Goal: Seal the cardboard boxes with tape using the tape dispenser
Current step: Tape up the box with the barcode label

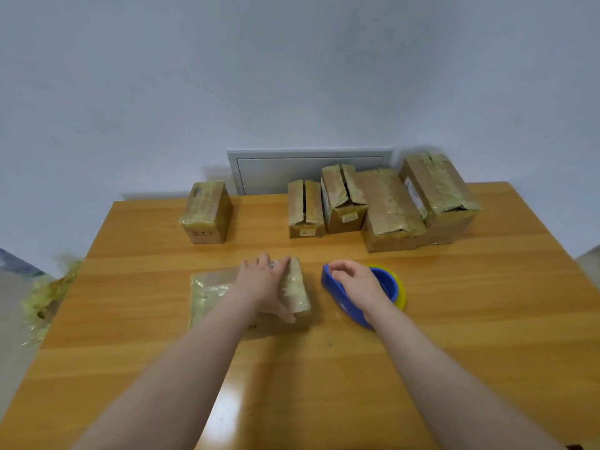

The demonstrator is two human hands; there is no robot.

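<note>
Fingers: on the left hand [264, 284] the fingers [263, 260] lay spread and flat on the box [211, 297]; on the right hand [355, 282] they curled down onto the dispenser [336, 292].
Scraps [48, 297]: crumpled yellowish film, off the table [292, 384] at 9 o'clock; glossy, probably tacky.
Lone box [206, 211]: at 11 o'clock, an upright brown block wrapped all over in wrinkled tape, seemingly done.
Box: at table centre, low and flat, cardboard under shiny, rippled tape; blurred, so its seam could not be read.
Risk, box: light, and on slick varnished wood, it could skid or turn if the flat hand eased while tape was pulled.
Dispenser: at 3 o'clock of the box, just beside it; a hard blue plastic shell with a yellow roll [402, 292].
Risk, dispenser: the cutter was hidden under the hand, so fingers near it could be nicked; a loose tape end could fold onto itself.
Row [386, 206]: four boxes at 1 o'clock, touching, flaps gaping along dark seams; springy flaps could lift tape laid without pressure.
</note>
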